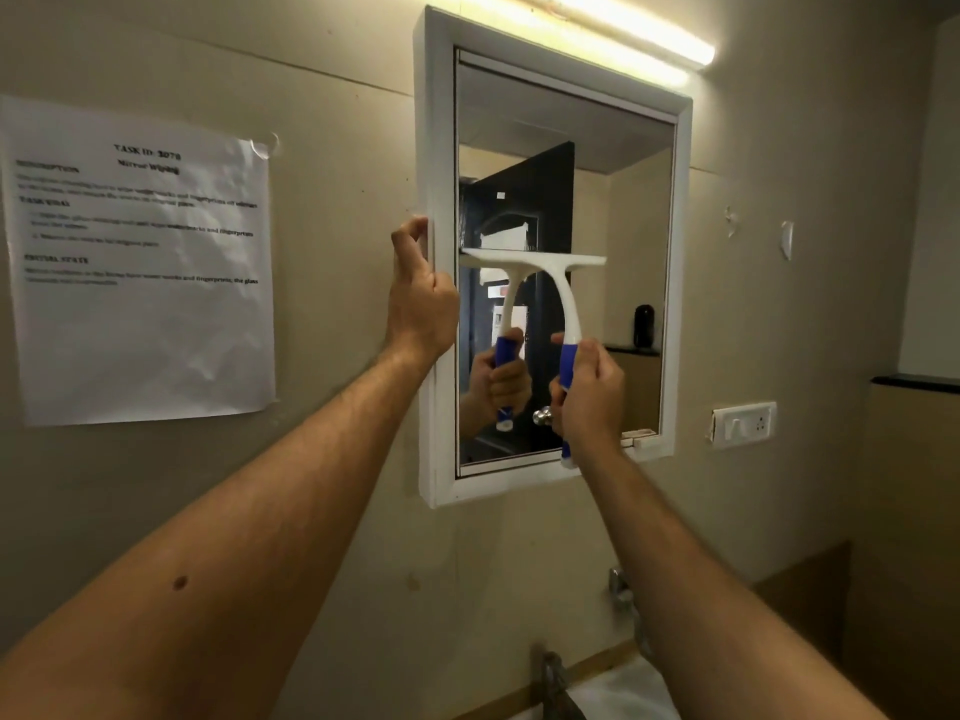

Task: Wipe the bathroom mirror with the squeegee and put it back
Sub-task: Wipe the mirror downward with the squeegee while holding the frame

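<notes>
A white-framed mirror (613, 210) hangs on the beige wall. The squeegee (550, 272), white with a blue grip, is upright with its blade pressed flat against the glass at about mid height. My right hand (589, 394) is closed around the blue grip. My left hand (421, 298) clasps the left edge of the mirror frame (434, 148), fingers curled over it. The glass reflects the squeegee, my hand and a dark door.
A printed task sheet (140, 262) is taped to the wall at the left. A tube light (623, 28) glows above the mirror. A switch and socket plate (743, 423) sits to the right. A tap (558, 683) and a white basin (623, 693) lie below.
</notes>
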The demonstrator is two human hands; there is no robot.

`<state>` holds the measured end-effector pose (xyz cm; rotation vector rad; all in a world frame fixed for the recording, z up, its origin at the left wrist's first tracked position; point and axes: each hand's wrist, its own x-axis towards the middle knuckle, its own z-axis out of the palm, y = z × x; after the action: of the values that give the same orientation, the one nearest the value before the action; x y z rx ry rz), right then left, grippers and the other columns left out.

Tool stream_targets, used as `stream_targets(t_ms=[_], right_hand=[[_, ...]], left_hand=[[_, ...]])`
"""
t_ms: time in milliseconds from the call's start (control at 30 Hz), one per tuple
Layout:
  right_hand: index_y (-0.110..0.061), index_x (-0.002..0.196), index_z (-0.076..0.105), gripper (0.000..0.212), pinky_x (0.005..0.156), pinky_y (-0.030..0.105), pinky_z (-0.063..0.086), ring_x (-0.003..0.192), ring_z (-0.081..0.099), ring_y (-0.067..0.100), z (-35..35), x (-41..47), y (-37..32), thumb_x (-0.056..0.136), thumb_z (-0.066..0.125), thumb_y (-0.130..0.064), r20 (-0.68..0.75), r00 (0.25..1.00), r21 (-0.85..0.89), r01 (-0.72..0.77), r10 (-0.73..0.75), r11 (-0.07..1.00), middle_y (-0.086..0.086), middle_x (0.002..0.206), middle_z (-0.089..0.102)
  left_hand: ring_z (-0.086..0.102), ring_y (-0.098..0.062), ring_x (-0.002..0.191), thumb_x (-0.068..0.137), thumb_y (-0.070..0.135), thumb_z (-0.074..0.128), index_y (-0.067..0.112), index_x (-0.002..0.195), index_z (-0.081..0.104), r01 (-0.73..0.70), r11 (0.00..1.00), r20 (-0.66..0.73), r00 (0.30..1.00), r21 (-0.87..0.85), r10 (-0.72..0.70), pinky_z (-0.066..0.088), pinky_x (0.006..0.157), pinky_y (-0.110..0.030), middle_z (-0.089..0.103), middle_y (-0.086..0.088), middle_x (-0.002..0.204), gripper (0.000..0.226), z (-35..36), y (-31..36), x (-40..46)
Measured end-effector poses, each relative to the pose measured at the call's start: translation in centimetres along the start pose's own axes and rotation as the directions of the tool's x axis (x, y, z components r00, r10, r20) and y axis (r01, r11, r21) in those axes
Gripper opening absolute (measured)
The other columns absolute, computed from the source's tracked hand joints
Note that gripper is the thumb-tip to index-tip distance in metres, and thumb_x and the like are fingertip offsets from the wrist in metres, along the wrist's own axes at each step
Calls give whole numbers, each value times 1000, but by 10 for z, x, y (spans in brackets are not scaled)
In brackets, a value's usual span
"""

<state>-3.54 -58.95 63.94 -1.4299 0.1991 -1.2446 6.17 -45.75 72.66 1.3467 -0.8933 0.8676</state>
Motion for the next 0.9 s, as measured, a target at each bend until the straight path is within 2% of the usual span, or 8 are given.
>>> stream_targets(t_ms=[100,233,333,533,667,733,800,900], right_hand=[[-19,124,57,43,44,20,40,48,46,5,6,13,-17,102,32,-47,25,1000,30,12,-13,999,4,72,54],[-20,122,56,45,49,23,42,56,49,9,26,41,-62,102,30,-50,24,995,18,92,-92,996,3,78,54],[-22,119,58,45,55,26,44,61,50,12,34,54,-74,101,30,-51,31,994,5,109,-109,994,7,85,55],[-22,129,54,48,50,22,41,59,49,9,21,39,-28,100,32,-53,43,998,4,35,-35,999,7,90,56],[-21,129,54,46,48,20,40,55,48,8,16,39,-32,101,32,-50,30,998,27,62,-63,998,8,90,56],[-20,127,55,45,47,21,41,54,48,8,20,46,-42,102,32,-49,18,997,37,80,-81,996,8,88,56],[-19,127,55,45,48,21,41,56,49,9,26,50,-49,102,32,-48,18,993,42,113,-113,993,8,88,56],[-21,129,54,47,60,25,45,73,54,16,29,50,-38,100,33,-51,12,996,24,91,-91,996,8,97,57]], left_hand=[[47,11,98,91,-9,35,10,137,27,-38,999,-80,996,-7,38,33,72,10,38,-12,142,51,6,-5,-2],[53,7,87,94,-6,36,10,137,30,-54,999,-136,989,7,54,38,69,7,42,-13,142,46,11,-6,-3],[54,17,82,95,-3,38,10,138,32,-66,997,-151,986,26,69,41,64,5,44,-11,142,45,13,-8,-4],[60,-5,76,94,-2,36,15,139,31,-82,997,-143,986,-3,80,49,62,-6,43,-8,144,48,12,-13,-7],[63,-12,85,94,0,35,15,138,33,-85,996,-180,981,-32,78,50,71,-7,45,-8,144,47,16,-14,-7],[60,-12,108,94,-2,34,13,139,34,-87,995,-183,980,-41,78,41,83,2,43,-9,145,47,16,-14,-7],[48,-1,124,94,-5,34,10,139,34,-83,996,-191,979,-41,74,32,87,8,42,-11,147,48,16,-15,-7],[42,19,114,94,-7,34,6,139,35,-92,995,-213,974,-49,80,30,84,10,42,-13,147,47,17,-17,-7]])
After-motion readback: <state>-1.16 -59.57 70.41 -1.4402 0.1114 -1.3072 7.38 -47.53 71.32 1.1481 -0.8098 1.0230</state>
